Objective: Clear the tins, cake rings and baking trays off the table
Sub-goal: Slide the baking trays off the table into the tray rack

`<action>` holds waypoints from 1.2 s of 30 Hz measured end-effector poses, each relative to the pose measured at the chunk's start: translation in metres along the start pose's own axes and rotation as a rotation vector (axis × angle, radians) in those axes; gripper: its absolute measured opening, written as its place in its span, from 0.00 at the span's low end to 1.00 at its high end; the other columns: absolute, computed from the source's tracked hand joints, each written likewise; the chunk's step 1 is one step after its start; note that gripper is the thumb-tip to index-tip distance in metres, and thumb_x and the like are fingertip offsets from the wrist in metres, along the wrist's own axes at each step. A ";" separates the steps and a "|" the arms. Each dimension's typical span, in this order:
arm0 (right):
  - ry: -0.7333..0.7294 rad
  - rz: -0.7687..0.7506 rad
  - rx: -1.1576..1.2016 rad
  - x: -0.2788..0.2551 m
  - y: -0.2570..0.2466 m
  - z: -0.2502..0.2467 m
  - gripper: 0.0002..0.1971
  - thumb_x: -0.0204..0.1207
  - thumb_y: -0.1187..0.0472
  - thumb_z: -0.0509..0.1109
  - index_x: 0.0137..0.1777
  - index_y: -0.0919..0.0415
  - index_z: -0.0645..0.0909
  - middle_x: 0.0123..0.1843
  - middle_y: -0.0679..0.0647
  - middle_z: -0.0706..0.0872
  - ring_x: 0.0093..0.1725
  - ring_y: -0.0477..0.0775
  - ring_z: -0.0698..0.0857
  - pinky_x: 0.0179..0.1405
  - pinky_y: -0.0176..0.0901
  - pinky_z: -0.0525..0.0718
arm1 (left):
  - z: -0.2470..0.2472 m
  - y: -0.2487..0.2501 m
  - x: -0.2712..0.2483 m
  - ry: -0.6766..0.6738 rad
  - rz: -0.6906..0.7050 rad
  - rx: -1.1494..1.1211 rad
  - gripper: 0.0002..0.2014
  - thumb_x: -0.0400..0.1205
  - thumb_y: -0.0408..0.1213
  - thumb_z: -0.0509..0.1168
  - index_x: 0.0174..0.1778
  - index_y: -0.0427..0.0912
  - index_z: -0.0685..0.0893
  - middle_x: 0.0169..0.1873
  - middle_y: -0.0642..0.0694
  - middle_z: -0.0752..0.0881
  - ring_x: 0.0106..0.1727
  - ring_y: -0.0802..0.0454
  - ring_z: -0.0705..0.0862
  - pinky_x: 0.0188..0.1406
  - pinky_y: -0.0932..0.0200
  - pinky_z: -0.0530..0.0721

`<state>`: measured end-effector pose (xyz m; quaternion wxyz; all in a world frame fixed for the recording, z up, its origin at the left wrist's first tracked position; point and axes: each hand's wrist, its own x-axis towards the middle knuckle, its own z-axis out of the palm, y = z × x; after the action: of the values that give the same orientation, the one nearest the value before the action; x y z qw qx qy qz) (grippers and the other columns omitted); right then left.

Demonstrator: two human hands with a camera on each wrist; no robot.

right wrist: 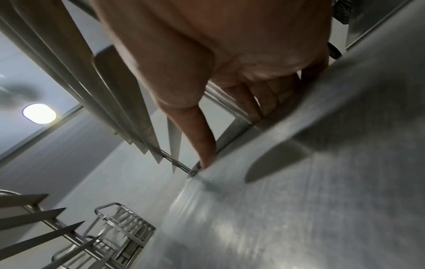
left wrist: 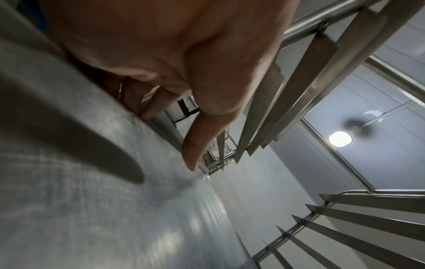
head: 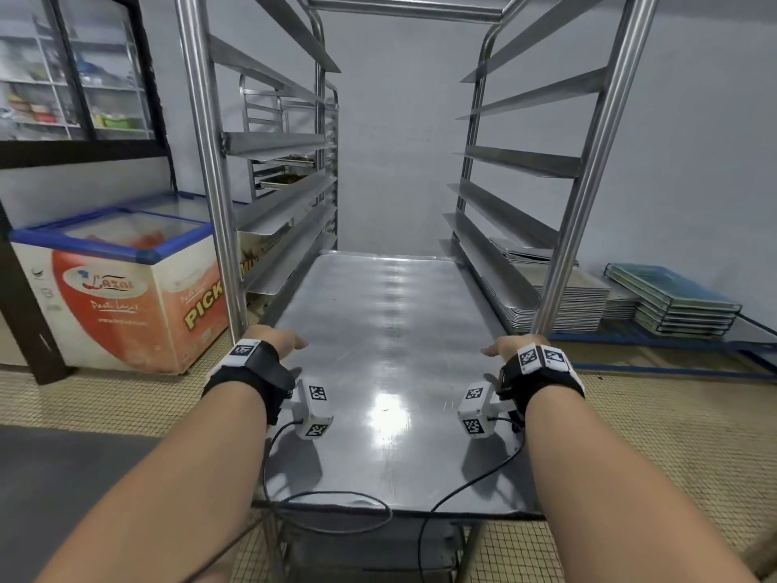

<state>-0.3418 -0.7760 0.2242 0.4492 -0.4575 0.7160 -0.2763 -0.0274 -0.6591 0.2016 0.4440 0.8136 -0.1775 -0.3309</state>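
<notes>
**Both hands on a baking tray part-way into the rack**

Hands first: we found the left hand gripping the left edge of a large baking tray, fingers curled under the rim and thumb lying along the top. We found the right hand holding the opposite edge in the same manner. The wrist views confirmed this: left thumb stretched over the sheet, right thumb likewise, with the remaining fingers wrapped round the edge.

We noted that the tray lay flat between the uprights of a steel trolley rack. Its far end sat inside the frame, level with the lower side runners; its near end projected out towards the person. We could not tell whether it rested on the runners.

Beside the rack on the right we recorded a stack of trays on the floor. A chest freezer stood on the left.
</notes>
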 end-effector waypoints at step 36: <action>0.029 -0.976 -0.863 -0.104 0.133 0.024 0.32 0.70 0.66 0.73 0.76 0.48 0.76 0.78 0.42 0.76 0.79 0.47 0.70 0.86 0.55 0.56 | 0.014 -0.100 -0.122 -0.123 0.846 0.948 0.37 0.70 0.36 0.72 0.76 0.63 0.75 0.75 0.60 0.78 0.76 0.53 0.73 0.82 0.26 0.57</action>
<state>-0.3560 -0.6244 0.1473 0.0383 -0.8656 0.4786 -0.1425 -0.1254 -0.5416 0.1586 0.1171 0.7607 -0.6357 -0.0584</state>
